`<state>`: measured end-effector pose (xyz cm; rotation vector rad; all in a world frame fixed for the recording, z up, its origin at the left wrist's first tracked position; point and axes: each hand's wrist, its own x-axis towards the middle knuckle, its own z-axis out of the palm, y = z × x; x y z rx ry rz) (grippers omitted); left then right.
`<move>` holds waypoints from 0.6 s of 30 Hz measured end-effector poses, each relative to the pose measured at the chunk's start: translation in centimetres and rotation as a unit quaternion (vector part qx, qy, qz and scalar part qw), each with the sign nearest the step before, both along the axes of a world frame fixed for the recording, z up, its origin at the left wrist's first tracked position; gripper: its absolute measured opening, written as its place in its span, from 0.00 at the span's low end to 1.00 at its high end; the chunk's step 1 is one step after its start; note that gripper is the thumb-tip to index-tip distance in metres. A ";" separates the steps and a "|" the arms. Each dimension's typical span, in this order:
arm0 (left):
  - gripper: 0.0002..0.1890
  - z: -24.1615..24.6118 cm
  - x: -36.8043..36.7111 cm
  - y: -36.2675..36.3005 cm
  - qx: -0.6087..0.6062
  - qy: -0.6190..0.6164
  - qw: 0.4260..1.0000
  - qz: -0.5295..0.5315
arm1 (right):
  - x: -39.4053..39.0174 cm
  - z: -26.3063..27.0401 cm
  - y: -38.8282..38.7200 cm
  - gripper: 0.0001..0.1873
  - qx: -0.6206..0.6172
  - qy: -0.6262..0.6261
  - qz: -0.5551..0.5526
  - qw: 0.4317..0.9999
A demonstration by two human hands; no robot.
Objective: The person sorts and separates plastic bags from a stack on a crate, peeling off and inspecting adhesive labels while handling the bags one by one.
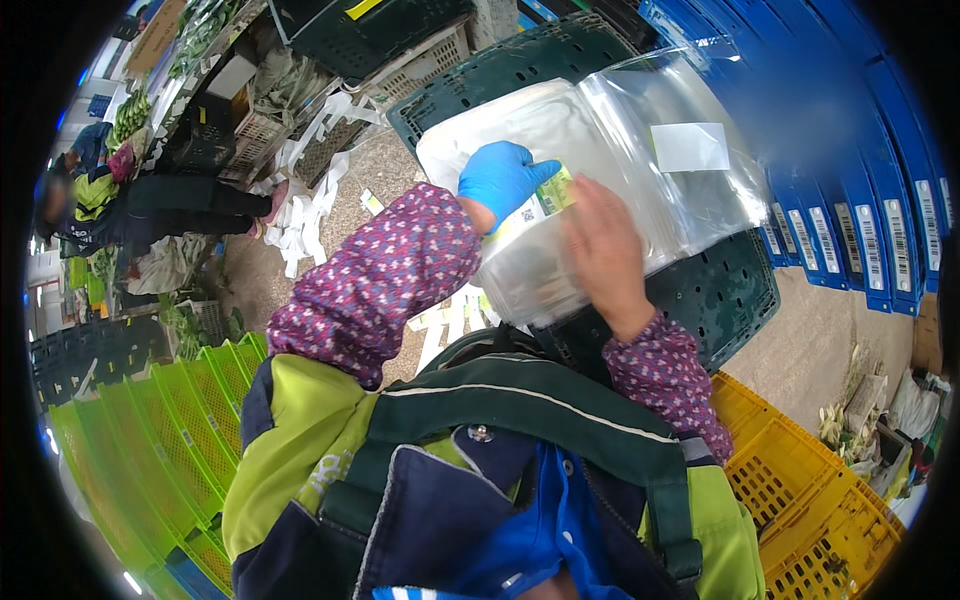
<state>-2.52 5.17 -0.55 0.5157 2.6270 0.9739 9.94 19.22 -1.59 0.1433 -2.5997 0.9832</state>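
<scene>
My left hand (pixel 496 180), in a blue disposable glove, is curled over a green and white printed label (pixel 555 193), its thumb along the label's upper edge. The label lies against a thick stack of clear plastic bags (pixel 525 277). My bare right hand (pixel 606 247) is flat over the bags, its blurred fingertips at the label's right end. I see nothing held in it. One clear flap (pixel 675 202) of the bags is spread to the right, with a blank white slip (pixel 690 147) on it. Under the stack is an upturned dark green plastic crate (pixel 705 304).
Blue crates (pixel 832 187) with barcode stickers stand stacked at right. Yellow crates (pixel 780 480) are at lower right, lime-green crates (pixel 165 420) at lower left. Paper strips (pixel 307 210) litter the floor. Another person (pixel 172 202) is near vegetable-laden shelving (pixel 169 97) at left.
</scene>
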 end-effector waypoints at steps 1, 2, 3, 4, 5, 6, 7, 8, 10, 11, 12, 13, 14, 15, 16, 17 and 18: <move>0.27 -0.5 -0.2 0.1 -0.043 0.034 0.998 -0.021 | -0.4 -0.6 -0.4 0.21 0.105 0.032 0.033 0.993; 0.28 -0.8 -0.3 0.1 -0.041 0.028 0.999 -0.019 | -0.3 -0.9 -0.6 0.22 0.119 0.010 0.035 0.992; 0.27 -0.4 -0.5 -0.4 -0.031 -0.006 0.999 -0.017 | -0.1 -1.3 -0.9 0.23 0.131 -0.013 0.039 0.990; 0.27 0.2 -0.5 -1.2 -0.019 -0.041 0.999 -0.015 | 0.2 -1.6 -1.1 0.24 0.145 -0.038 0.042 0.988; 0.26 0.7 -0.5 -2.3 -0.008 -0.075 0.997 -0.014 | 0.3 -1.7 -1.0 0.24 0.148 -0.033 0.038 0.988; 0.23 1.1 0.3 -3.7 0.029 -0.138 0.990 -0.003 | 0.3 -1.7 -1.0 0.24 0.153 -0.028 0.033 0.987; 0.21 0.9 0.8 -5.6 0.076 -0.181 0.980 -0.017 | 0.2 -1.6 -1.0 0.24 0.153 -0.020 0.030 0.987; 0.21 2.5 1.7 -7.0 0.095 -0.224 0.969 -0.031 | 0.1 -1.6 -0.8 0.23 0.155 -0.017 0.029 0.987; 0.19 4.7 2.7 -10.0 0.017 -0.291 0.955 -0.064 | 0.1 -1.7 -0.8 0.21 0.154 -0.010 0.031 0.988; 0.16 4.5 3.1 -11.6 0.030 -0.291 0.952 -0.087 | 0.1 -1.8 -0.5 0.20 0.123 -0.013 0.029 0.992; 0.15 4.6 3.7 -12.6 0.039 -0.292 0.952 -0.084 | 0.1 -1.9 -0.1 0.20 0.096 -0.016 0.027 0.995; 0.14 4.6 4.4 -13.3 0.048 -0.292 0.952 -0.080 | 0.1 -1.9 0.1 0.19 0.068 -0.020 0.025 0.997; 0.14 4.2 4.9 -13.7 0.111 -0.306 0.945 -0.039 | 0.6 -1.5 0.2 0.18 0.023 -0.021 0.027 0.999; 0.14 3.5 5.5 -14.1 0.173 -0.320 0.932 0.003 | 1.3 -0.6 0.4 0.17 -0.023 -0.024 0.031 0.999; 0.13 3.0 6.0 -14.4 0.234 -0.331 0.913 0.046 | 1.7 -0.2 0.3 0.16 -0.068 -0.026 0.034 0.997; 0.14 2.7 6.3 -14.2 0.259 -0.304 0.914 0.066 | 1.9 -0.9 0.1 0.15 -0.080 -0.029 0.033 0.996; 0.14 2.4 6.5 -13.8 0.284 -0.277 0.914 0.085 | 2.1 -1.8 -0.3 0.14 -0.091 -0.032 0.030 0.995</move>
